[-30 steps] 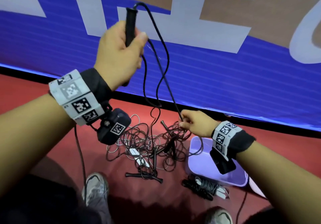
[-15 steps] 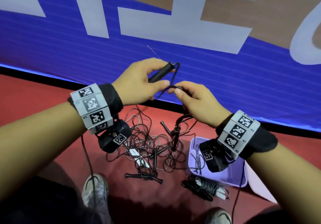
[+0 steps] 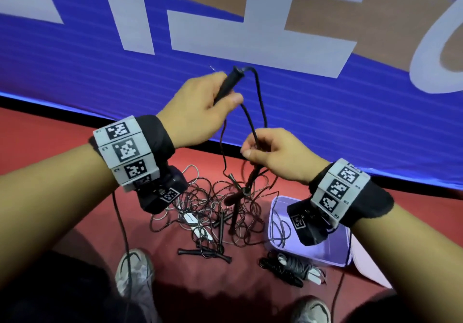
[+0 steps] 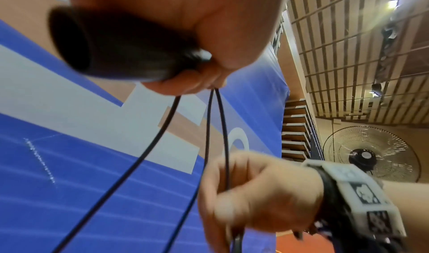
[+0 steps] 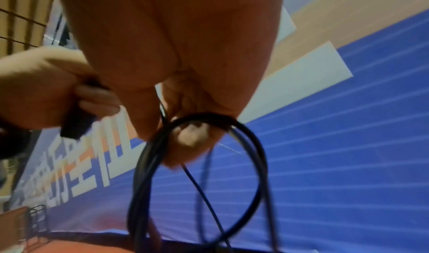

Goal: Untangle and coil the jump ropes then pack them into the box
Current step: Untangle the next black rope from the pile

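My left hand (image 3: pixel 200 112) grips a black jump-rope handle (image 3: pixel 229 84) raised in front of the blue banner; the same handle (image 4: pixel 111 49) fills the left wrist view. The handle's black cord (image 3: pixel 259 102) loops down to my right hand (image 3: pixel 273 152), which pinches the cord strands together a little lower and to the right. In the right wrist view the cord (image 5: pixel 209 121) curls round my fingers (image 5: pixel 192 137). Below the hands a tangle of black and white ropes (image 3: pixel 220 212) with several handles lies on the red floor. A lilac box (image 3: pixel 333 250) stands to its right.
A coiled bundle of dark rope (image 3: pixel 288 265) lies on the floor in front of the box. My shoes (image 3: pixel 134 270) stand near the tangle. The blue banner wall (image 3: pixel 325 112) closes off the far side. A large fan (image 4: pixel 369 154) stands at the right in the left wrist view.
My left hand came down from high with the handle. My right hand rose from the floor tangle, met it, and now has slid down the cord, stretching a loop between the hands.
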### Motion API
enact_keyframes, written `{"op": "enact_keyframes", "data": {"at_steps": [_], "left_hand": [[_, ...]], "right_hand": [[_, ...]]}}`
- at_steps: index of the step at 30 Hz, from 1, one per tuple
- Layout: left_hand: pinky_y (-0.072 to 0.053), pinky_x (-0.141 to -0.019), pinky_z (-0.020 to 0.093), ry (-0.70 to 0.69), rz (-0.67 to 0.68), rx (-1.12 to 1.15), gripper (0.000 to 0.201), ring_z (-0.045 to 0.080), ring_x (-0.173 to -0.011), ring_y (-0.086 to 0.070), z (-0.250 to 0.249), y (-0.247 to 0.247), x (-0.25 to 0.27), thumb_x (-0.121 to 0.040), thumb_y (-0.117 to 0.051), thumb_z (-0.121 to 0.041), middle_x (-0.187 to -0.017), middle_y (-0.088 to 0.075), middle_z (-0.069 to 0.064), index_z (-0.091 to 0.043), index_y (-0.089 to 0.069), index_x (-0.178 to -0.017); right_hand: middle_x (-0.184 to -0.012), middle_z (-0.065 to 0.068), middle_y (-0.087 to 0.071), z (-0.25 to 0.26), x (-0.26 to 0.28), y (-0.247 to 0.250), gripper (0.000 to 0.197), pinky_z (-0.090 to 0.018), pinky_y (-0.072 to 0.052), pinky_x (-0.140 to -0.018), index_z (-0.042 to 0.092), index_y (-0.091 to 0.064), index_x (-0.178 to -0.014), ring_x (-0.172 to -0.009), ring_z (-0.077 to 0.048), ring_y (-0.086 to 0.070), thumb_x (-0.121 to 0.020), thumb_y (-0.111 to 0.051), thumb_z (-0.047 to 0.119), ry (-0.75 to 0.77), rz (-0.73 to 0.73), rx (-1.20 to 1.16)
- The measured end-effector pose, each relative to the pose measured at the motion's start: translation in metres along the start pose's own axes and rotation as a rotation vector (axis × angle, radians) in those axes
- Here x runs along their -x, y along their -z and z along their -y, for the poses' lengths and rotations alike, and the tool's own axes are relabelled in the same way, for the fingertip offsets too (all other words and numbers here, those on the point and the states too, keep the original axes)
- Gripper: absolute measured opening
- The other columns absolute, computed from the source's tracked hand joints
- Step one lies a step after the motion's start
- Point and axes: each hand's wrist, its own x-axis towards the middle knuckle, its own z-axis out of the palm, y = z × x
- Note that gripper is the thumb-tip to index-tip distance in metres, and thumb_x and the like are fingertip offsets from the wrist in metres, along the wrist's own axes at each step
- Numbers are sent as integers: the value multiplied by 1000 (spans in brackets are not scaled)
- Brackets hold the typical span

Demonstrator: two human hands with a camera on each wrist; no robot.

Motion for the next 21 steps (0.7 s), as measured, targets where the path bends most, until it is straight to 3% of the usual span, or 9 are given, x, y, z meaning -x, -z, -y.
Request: {"op": "enact_keyframes", "data": {"at_steps": [3,5,7,11,13,15,17,19,21], "left_hand": [[-32,-53,14,31,-118,-2,21,1,-55,-44,2,10,-5,-99,-54,-27,-63,-45,-9,-16,-47,-82],[-32,-53,13,41,-116,-28,21,-1,-56,-44,7,12,-5,-99,-53,-28,-64,-45,-9,-13,-49,-84],[-31,-53,12,65,-131,-38,23,-1,-56,-43,12,12,-5,-99,-53,-27,-65,-43,-8,-10,-49,-84],[-35,-54,16,155,-171,-7,25,8,-56,-47,21,15,-11,-99,-53,-30,-70,-54,-2,-7,-53,-88],[-48,-59,31,196,-125,46,17,13,-54,-58,24,17,-11,-97,-55,-29,-71,-61,-2,-13,-58,-94],[-54,-63,37,212,-61,12,9,17,-57,-64,25,15,-9,-94,-58,-25,-71,-60,-4,-20,-62,-101],[-51,-64,33,173,-30,8,21,8,-60,-62,20,9,-4,-88,-60,-14,-80,-60,-5,-24,-65,-105],[-43,-64,23,40,47,55,32,-6,-63,-56,13,2,2,-84,-60,-4,-94,-62,-5,-23,-67,-109],[-38,-60,11,-64,196,76,28,-11,-64,-54,5,-8,8,-88,-63,-7,-96,-62,-3,-18,-66,-114]], "right_hand": [[-80,-3,-68,-16,1,-2,16,-29,-47,-72,9,-65,-84,-66,-4,-55,-95,-66,21,-78,88,59],[-83,-9,-71,-25,0,1,21,-33,-46,-73,4,-65,-83,-67,-6,-55,-93,-68,22,-125,89,86],[-84,-10,-70,-28,-1,4,18,-38,-49,-77,9,-67,-82,-68,-10,-53,-91,-70,25,-147,105,136],[-78,1,-70,-23,-1,7,12,-34,-48,-77,19,-69,-84,-67,-12,-54,-92,-68,28,-94,81,219],[-84,-1,-73,-20,-2,9,14,-38,-52,-82,21,-67,-82,-77,-20,-62,-94,-66,28,-77,62,222],[-88,-6,-73,-16,-3,9,17,-46,-53,-85,23,-63,-78,-86,-29,-66,-94,-64,31,-66,27,183],[-84,-9,-71,-10,-3,8,20,-48,-53,-82,22,-60,-76,-82,-31,-64,-94,-63,31,-53,-2,180],[-79,-8,-69,-2,-3,7,19,-43,-52,-77,18,-61,-79,-75,-28,-59,-95,-63,26,-26,-16,203],[-72,-2,-64,7,-1,5,16,-36,-48,-72,15,-62,-82,-67,-19,-53,-95,-62,24,24,-46,185]]}}
